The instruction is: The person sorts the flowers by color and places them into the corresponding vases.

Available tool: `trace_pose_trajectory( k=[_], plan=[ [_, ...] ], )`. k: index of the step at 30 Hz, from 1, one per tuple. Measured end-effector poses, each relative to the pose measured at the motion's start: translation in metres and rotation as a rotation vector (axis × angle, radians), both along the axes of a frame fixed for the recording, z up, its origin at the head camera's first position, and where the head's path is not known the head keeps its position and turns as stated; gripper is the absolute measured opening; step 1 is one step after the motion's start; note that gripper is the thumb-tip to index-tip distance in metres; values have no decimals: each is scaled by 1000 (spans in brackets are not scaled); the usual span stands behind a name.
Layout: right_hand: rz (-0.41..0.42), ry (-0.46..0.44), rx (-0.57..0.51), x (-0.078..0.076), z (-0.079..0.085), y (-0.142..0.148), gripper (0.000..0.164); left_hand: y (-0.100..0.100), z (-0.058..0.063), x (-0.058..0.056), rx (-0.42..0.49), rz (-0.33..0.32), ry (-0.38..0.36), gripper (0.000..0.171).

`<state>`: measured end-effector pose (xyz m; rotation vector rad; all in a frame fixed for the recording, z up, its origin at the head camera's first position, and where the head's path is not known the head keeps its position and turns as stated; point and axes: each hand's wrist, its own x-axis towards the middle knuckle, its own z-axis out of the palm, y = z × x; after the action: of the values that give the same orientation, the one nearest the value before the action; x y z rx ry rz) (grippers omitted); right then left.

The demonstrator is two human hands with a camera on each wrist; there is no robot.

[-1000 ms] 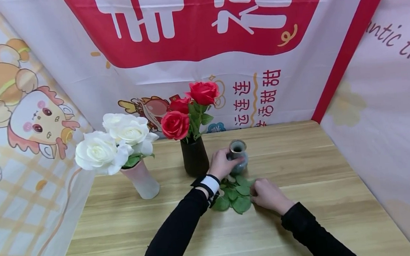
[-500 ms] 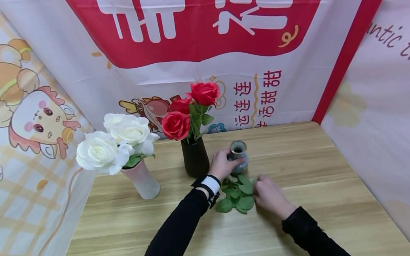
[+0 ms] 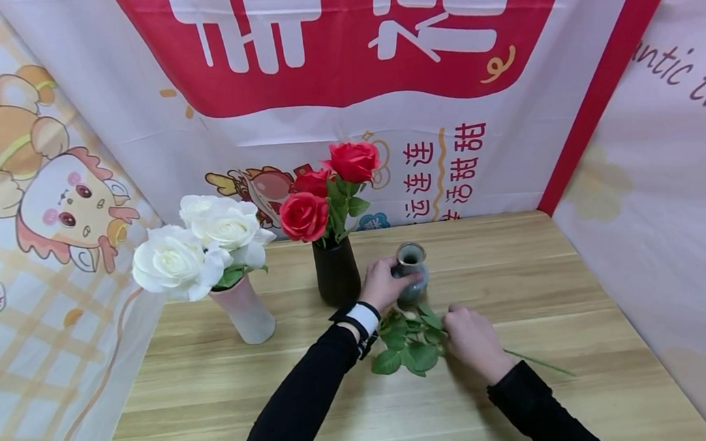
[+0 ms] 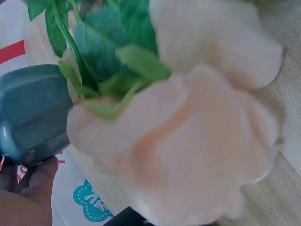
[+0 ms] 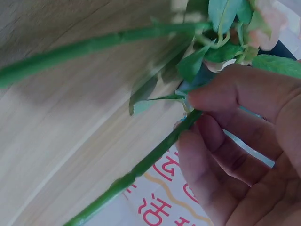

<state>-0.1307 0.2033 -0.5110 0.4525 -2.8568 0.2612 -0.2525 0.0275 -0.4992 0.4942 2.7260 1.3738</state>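
My left hand [image 3: 385, 285] grips the small blue-grey vase [image 3: 421, 270] with thumb and fingers around its side; the vase stands upright on the table. In the left wrist view, pale pink roses [image 4: 188, 146] fill the middle, close to the vase [image 4: 33, 113]. Between the thumb and fingers of my right hand [image 5: 244, 136] is a green rose stem [image 5: 155, 153]. A second stem [image 5: 94, 44] runs above it. From the head, green leaves [image 3: 420, 356] lie between both hands, and a stem [image 3: 544, 364] sticks out past my right hand [image 3: 475, 343]. My left wrist mostly hides the blooms there.
A black vase [image 3: 337, 276] with red roses [image 3: 305, 215] stands just left of my left hand. Farther left is a pink-and-white vase [image 3: 245, 310] holding white roses [image 3: 174, 260]. Printed cloth [image 3: 346, 122] hangs behind the wooden table [image 3: 580, 307].
My right hand has shifted slightly right and toward me. The leaves have turned and spread, and a green stem now shows to the right of that hand. My left hand stays on the vase.
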Motion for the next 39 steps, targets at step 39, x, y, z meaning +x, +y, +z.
trace_pose_trajectory(
  k=[39],
  plan=[
    [286, 456, -202, 3, 30, 55, 15, -2, -3, -2, 17, -28, 23, 30]
  ],
)
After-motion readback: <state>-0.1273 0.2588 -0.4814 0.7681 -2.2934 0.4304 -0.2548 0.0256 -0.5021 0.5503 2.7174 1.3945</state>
